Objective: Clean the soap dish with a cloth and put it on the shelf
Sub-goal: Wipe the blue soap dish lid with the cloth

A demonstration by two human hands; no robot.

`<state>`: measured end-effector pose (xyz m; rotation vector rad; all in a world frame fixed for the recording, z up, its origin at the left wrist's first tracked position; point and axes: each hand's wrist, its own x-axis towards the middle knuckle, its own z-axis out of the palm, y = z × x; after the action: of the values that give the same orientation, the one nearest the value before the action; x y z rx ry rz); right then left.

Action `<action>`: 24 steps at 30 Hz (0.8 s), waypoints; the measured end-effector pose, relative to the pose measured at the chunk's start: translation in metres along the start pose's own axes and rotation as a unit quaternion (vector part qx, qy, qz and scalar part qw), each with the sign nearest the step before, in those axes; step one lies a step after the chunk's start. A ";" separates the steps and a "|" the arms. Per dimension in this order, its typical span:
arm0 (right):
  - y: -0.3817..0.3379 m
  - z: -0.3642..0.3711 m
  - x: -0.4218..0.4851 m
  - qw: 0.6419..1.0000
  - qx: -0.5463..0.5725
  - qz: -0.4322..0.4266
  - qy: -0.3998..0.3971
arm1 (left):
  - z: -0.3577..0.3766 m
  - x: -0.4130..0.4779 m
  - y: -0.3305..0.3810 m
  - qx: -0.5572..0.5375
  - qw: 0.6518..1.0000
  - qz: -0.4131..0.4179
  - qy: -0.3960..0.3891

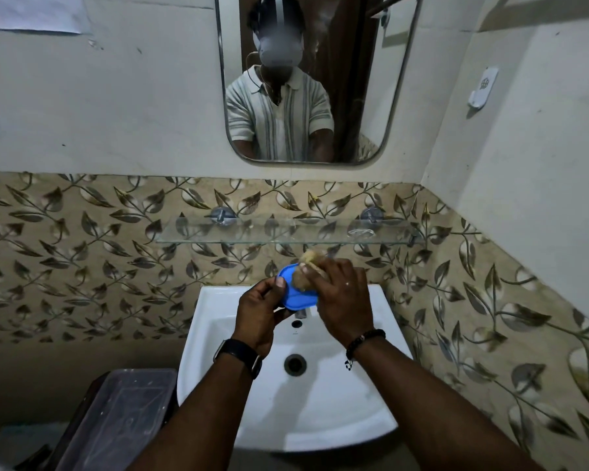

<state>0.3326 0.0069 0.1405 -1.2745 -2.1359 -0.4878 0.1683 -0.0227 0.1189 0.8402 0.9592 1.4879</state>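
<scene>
Over the white sink, the left hand pinches the blue soap dish, fingers closed on its edge; the right hand presses a tan cloth onto it, below the glass shelf.

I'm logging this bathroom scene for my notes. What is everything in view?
soap dish: one, blue, held over the sink
cloth: one, tan, pressed on the dish
sink: one, white, below the hands
glass shelf: one, clear, on the leaf-patterned tiles
mirror: one, above the shelf
plastic box: one, greyish, left of the sink
left hand: holds the dish; dark watch at the wrist
right hand: holds the cloth; bead bracelet at the wrist
</scene>
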 end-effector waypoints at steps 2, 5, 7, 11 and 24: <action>0.007 -0.003 0.002 0.998 -0.029 0.044 -0.020 | -0.002 0.000 0.001 0.001 1.000 0.009 0.012; 0.006 -0.004 0.000 0.996 -0.051 0.065 -0.026 | -0.001 0.001 0.001 -0.004 0.999 0.018 0.031; 0.000 -0.004 -0.001 0.995 -0.054 0.081 -0.015 | 0.003 0.001 0.001 -0.011 0.999 0.019 0.039; -0.016 0.000 -0.012 0.996 -0.041 0.074 0.023 | 0.009 0.003 0.000 -0.033 0.999 0.012 0.039; -0.027 -0.004 -0.002 0.983 0.056 0.169 0.051 | 0.024 0.007 0.005 0.001 0.999 -0.032 -0.033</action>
<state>0.3108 -0.0092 0.1416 -1.4760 -1.7883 -0.2782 0.1873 -0.0128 0.1331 0.8478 0.9293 1.3968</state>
